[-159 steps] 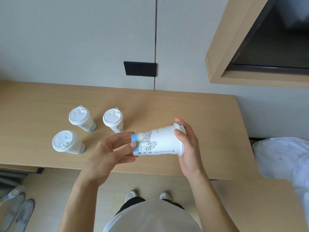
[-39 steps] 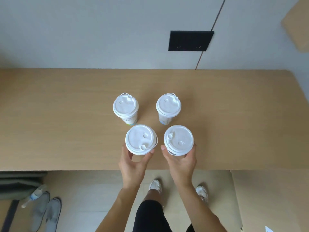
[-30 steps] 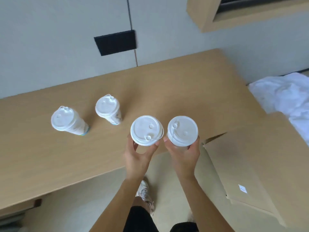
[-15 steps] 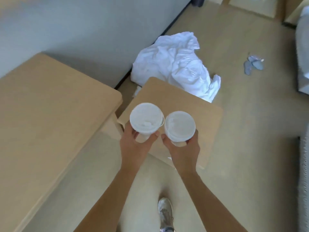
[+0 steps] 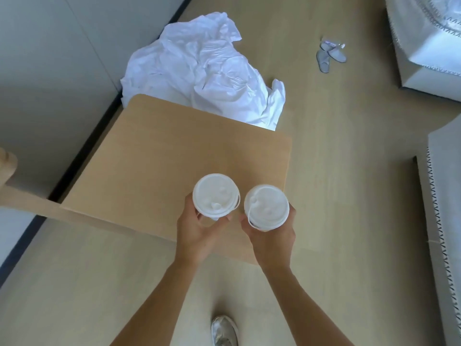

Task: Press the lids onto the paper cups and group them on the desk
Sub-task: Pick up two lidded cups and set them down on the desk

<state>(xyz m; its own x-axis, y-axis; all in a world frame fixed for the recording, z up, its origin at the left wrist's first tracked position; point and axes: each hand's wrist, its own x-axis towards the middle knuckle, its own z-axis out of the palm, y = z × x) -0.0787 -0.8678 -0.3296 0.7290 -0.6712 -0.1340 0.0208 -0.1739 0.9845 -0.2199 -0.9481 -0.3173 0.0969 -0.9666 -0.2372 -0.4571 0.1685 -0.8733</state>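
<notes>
I hold two lidded paper cups upright, side by side, seen from straight above. My left hand [image 5: 199, 232] grips the left cup [image 5: 215, 194], whose white lid has a small plug near its front rim. My right hand [image 5: 270, 237] grips the right cup [image 5: 266, 207], which has the same kind of lid. Both cups hover above the near right part of a low wooden table [image 5: 159, 161]. The cup walls are mostly hidden under the lids. The desk and the other two cups are out of view.
A crumpled white sheet [image 5: 207, 71] lies on the floor behind the low table. A pair of grey slippers [image 5: 329, 54] sits further off on the wooden floor. White bedding [image 5: 434, 41] fills the top right, a padded edge [image 5: 444, 221] the right side.
I lifted two lidded cups off the desk, one in each hand, and turned right. The desk with the other two cups has left the view; the low table is now beneath the cups.
</notes>
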